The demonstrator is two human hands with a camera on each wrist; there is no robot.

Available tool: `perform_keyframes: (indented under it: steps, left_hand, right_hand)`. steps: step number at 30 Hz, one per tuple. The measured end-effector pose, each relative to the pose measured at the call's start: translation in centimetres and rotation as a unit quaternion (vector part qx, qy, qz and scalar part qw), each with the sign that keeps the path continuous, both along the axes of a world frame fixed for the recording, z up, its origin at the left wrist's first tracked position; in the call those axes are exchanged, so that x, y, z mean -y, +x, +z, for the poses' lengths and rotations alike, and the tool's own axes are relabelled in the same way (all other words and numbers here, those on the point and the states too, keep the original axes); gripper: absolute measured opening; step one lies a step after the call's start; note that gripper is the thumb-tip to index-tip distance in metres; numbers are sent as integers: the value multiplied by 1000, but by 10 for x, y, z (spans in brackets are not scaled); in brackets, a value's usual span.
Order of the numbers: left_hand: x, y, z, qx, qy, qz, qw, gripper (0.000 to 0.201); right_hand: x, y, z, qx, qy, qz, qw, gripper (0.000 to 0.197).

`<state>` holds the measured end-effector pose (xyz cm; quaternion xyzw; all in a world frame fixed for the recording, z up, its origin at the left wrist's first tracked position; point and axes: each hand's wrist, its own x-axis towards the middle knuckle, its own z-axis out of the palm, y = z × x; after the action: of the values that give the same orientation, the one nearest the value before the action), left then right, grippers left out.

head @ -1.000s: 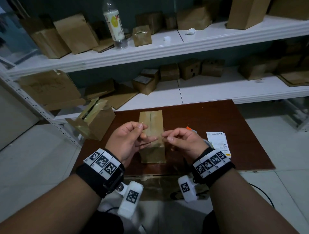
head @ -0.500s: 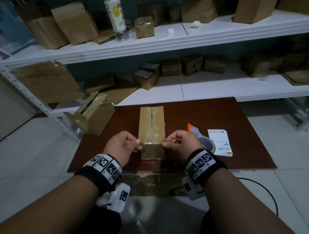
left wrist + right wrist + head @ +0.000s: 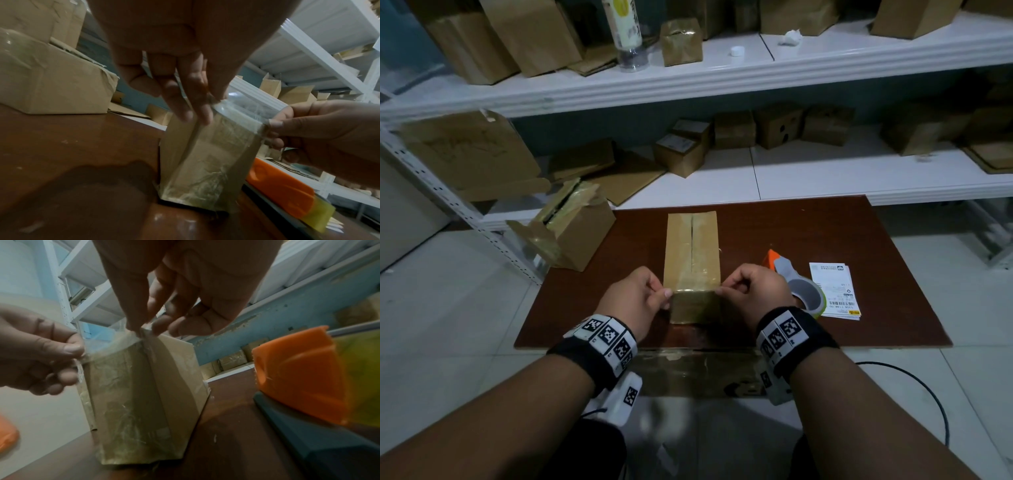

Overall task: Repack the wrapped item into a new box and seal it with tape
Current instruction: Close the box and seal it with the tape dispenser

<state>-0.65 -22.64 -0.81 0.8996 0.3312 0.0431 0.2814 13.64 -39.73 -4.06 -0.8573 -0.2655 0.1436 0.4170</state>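
We have the box [image 3: 691, 260] closed, lying near the desk's [image 3: 825, 233] front edge. Our left hand [image 3: 635, 303] and right hand [image 3: 751, 291] each pinch an end of a tape strip [image 3: 242, 112] stretched over its near end (top seam looks taped already); pressing it down remains.

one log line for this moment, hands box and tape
left hand: pinching tape strip | right hand: pinching other end | box: on table, strip across near top edge

The box [image 3: 692, 255] is lying in the middle of the board [image 3: 808, 226]. The tape dispenser [image 3: 796, 286] is sitting to its right, and the label [image 3: 835, 291] further right. An opened carton [image 3: 571, 233] is standing at the board's left rear corner.
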Motion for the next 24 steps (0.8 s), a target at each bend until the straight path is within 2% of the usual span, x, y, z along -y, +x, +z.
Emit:
perform_keyframes:
  steps: [4,9,12,13,16,18,21,24]
  left_hand:
    - [-6,-2,-4,11,49,6,999,19]
    - [-18,-3,-15,81,19,-3,997,18]
    - [-16,-4,-12,145,64,-17,987,19]
    - [-14,-4,-9,154,73,-38,985,28]
    - [-10,5,-1,85,91,-116,985,95]
    - [-12,18,0,6,102,-147,984,123]
    - [-20,38,-4,-68,100,-163,979,130]
    - [-28,44,-11,-105,94,-167,976,119]
  right_hand:
    - [0,2,-1,-24,13,-5,1000,15]
    - [-1,2,-5,-48,14,-1,999,16]
    - [-2,2,-4,-51,28,-2,998,19]
    - [-3,2,-5,-59,37,1,998,21]
    - [-5,2,-5,-103,57,25,993,40]
    - [-6,1,-5,-114,55,42,991,59]
    - [-9,0,-7,-108,35,49,992,74]
    - [-12,1,-10,-87,4,50,995,68]
